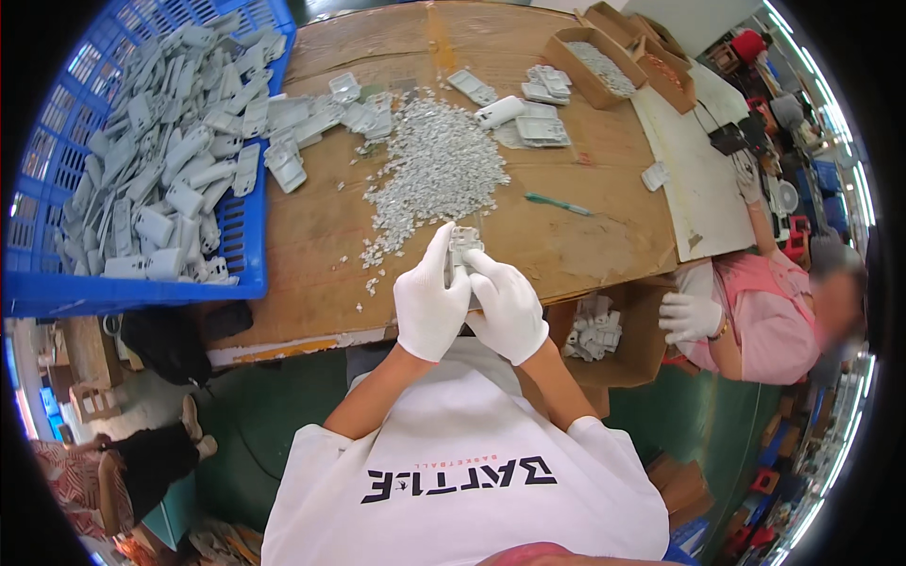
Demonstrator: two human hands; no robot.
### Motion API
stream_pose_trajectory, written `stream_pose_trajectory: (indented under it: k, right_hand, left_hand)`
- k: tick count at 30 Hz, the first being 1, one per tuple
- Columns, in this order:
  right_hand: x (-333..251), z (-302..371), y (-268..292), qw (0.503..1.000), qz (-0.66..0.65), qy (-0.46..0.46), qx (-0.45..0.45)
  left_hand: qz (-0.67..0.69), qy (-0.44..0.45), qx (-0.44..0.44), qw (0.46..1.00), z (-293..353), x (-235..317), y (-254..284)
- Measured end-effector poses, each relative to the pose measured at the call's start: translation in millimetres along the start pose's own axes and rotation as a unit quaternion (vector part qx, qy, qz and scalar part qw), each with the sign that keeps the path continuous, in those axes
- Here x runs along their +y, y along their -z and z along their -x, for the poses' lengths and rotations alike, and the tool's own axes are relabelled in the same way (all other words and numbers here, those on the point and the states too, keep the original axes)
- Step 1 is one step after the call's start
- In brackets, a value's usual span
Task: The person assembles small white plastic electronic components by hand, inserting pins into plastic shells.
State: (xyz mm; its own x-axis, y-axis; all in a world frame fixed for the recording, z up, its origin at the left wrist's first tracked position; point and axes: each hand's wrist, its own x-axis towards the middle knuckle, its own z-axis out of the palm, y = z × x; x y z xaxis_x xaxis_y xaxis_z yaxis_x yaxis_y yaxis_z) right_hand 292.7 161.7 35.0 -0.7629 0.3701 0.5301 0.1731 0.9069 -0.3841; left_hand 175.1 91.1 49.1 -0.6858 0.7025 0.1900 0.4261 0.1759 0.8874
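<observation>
My left hand [432, 300] and my right hand [510, 309], both in white gloves, meet at the table's near edge. Between them they grip a small white plastic housing [463, 241] with a moulded inside. My left fingers wrap its left side, while my right thumb and fingers press on its right side and face. Part of the housing is hidden behind the gloves. Just beyond it spreads a heap of tiny silvery-white pieces [439, 160]. More white plastic housings [541, 128] lie past the heap, and a teal pen-like tool [559, 204] rests to its right.
At the left a blue crate [123, 297] is piled with white housings [156, 141]. An open carton [642, 344] of white parts sits by the near right edge. Cardboard trays [585, 85] of small parts stand far right. A co-worker's gloved hand [691, 316] is beside the carton.
</observation>
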Motion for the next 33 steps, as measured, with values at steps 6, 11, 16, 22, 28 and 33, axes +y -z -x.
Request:
stream_pose_trajectory:
  k: [6,11,16,22,28,33]
  right_hand:
    - [-1,11,-14,0.998,0.008,-0.055,0.029]
    - [0,22,-15,0.997,-0.035,-0.064,0.023]
    - [17,33,-9,0.991,0.003,-0.126,0.04]
    - [179,-6,40,0.95,0.149,-0.24,0.13]
    - [334,-16,90,0.848,0.416,-0.329,0.002]
    - [289,-51,65,0.829,0.476,-0.292,-0.032]
  left_hand:
    - [-0.007,0.009,-0.061,0.998,-2,-2,-2]
    - [0.021,0.064,-0.102,0.993,-9,-14,-4]
    - [0.105,0.047,-0.177,0.977,-6,-24,-9]
    - [0.029,-0.015,0.014,0.999,-29,-70,30]
    - [-0.289,-0.121,0.081,0.946,-103,-112,77]
    - [-0.424,-0.097,0.03,0.9,-127,-159,99]
